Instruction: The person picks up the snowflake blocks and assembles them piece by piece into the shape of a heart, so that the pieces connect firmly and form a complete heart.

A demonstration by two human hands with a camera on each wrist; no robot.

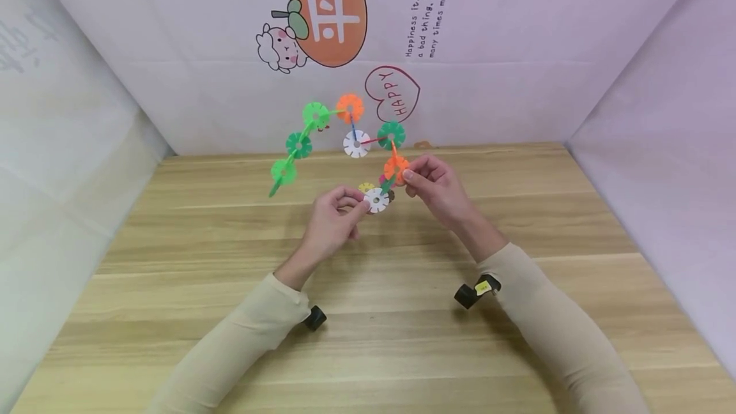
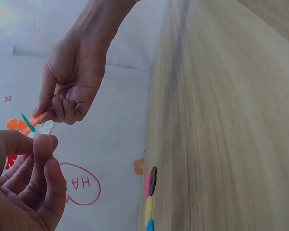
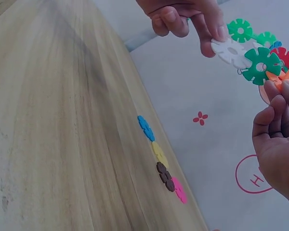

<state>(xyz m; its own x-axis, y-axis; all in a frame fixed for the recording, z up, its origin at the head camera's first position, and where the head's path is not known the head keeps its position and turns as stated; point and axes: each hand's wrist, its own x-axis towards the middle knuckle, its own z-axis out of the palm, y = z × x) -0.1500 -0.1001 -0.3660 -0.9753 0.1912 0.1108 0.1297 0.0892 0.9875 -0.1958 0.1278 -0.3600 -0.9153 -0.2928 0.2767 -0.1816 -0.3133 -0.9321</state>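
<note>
A chain of slotted plastic snowflake discs hangs raised over the table's far part, arching left through white, orange and green pieces. My left hand [image 1: 333,217] pinches the white disc [image 1: 376,200] at the chain's near end between thumb and finger. With thumb and fingertips, my right hand [image 1: 441,191] grips an orange disc [image 1: 394,168] a little further along. Between the two hands, a green disc [image 3: 261,66] links the white and orange pieces, its slots meshing with both in the right wrist view. At the chain's other end are light green discs [image 1: 283,172].
Loose on the wooden table [image 1: 368,337] near its back edge lie a blue disc [image 3: 146,128], a yellow disc [image 3: 159,154], a brown disc [image 3: 165,176] and a pink disc [image 3: 179,190]. A printed white backdrop [image 1: 489,82] rises behind the table, with white side walls.
</note>
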